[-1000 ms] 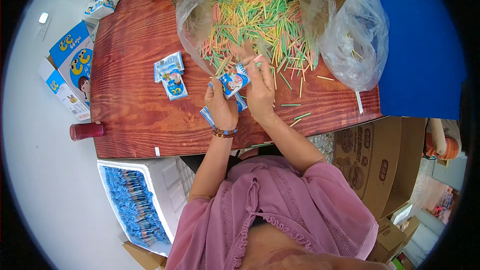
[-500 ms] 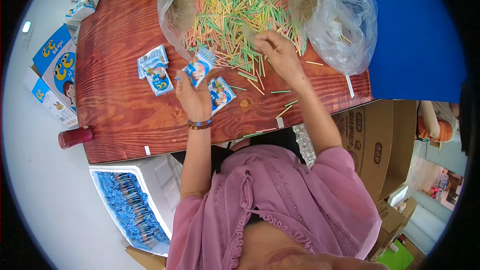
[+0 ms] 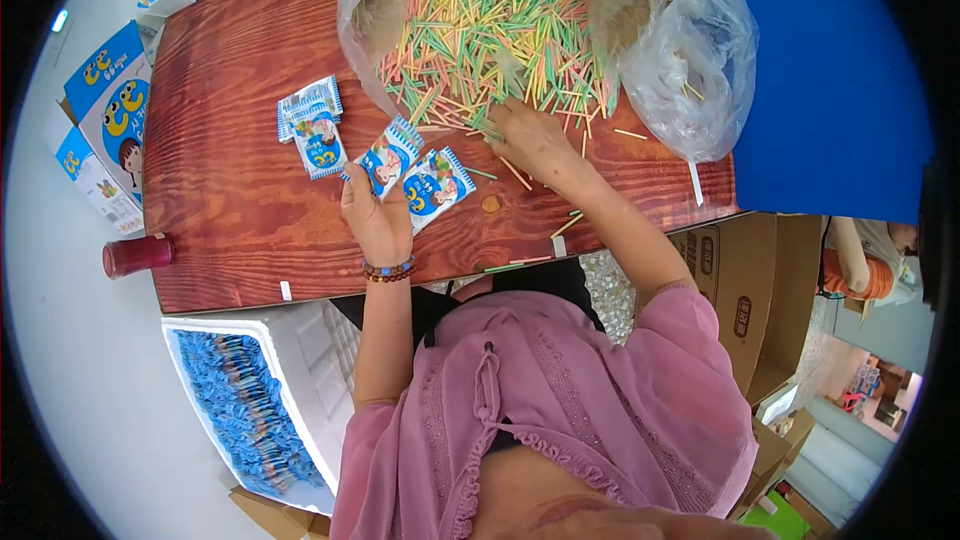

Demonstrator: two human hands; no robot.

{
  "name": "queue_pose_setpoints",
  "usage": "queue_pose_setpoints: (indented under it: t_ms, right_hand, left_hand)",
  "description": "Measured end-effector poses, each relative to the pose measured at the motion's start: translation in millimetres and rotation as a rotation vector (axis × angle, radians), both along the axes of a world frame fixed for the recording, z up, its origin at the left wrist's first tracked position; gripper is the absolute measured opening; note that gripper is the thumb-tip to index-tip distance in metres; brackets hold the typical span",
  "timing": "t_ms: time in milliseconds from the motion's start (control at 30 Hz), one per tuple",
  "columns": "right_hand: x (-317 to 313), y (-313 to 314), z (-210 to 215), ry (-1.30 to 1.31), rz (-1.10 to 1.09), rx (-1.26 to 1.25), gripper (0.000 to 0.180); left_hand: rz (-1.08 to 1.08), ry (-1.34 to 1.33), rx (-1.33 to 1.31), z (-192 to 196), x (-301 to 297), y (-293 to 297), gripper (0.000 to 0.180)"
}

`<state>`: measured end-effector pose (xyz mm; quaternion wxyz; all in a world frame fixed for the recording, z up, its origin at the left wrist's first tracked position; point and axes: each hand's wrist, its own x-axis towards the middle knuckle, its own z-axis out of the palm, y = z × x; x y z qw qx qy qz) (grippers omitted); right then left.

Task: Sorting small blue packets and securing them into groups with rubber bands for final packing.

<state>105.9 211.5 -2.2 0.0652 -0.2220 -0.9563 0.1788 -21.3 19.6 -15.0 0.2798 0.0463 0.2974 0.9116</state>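
Observation:
My left hand (image 3: pixel 378 220) pinches a small blue-and-white printed packet (image 3: pixel 392 158) by its near end, just above the table. Another such packet (image 3: pixel 438 190) lies right beside it, partly covered by the held one. Farther left, a few more packets (image 3: pixel 320 140) overlap on the wood. My right hand (image 3: pixel 537 148) is down at the near edge of a heap of thin pink, yellow and green sticks (image 3: pixel 490 25). Its fingers are curled together, and what they hold is hard to make out. The heap spills from a clear plastic liner (image 3: pixel 365 15).
The reddish wooden table (image 3: pixel 230 210) carries a bunched plastic bag (image 3: pixel 695 80) at right and a red jar (image 3: pixel 138 255) at its left edge. A white foam box (image 3: pixel 265 410) full of blue packets stands below left. Cardboard cartons (image 3: pixel 745 290) stand at right.
My right hand has come nearer to me and lower, from above the heap to its near edge. My left hand, still with the packet, has shifted slightly left and toward me.

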Motion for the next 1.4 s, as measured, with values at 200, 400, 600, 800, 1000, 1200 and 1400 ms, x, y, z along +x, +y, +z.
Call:
queue_pose_setpoints:
  t_ms: [200,400,600,800,1000,1200,1400]
  right_hand:
    - [-22,10,-7,-0.090,0.066,0.085,0.019]
    - [-18,35,-6,-0.027,0.104,-0.114,0.011]
    - [-5,50,-8,0.239,0.043,-0.452,0.011]
    - [0,59,9,0.397,-0.138,-0.827,0.008]
    - [-4,19,44,0.828,-0.183,-1.319,0.006]
    - [-22,-33,53,1.271,-0.096,-0.990,0.003]
    - [-30,-52,41,1.249,-0.032,-0.962,0.006]
  left_hand:
    - [0.044,-0.047,-0.044,-1,2,-2,0.026]
    - [0.026,-0.067,-0.067,-2,5,1,0.025]
    - [-0.031,-0.062,-0.074,-12,6,4,0.027]
    - [-0.040,-0.093,-0.128,-8,11,13,0.028]
    - [-0.111,-0.092,-0.098,-10,16,24,0.030]
    - [-0.171,-0.096,-0.030,-2,21,28,0.031]
    - [-0.191,-0.110,-0.014,-2,23,28,0.032]
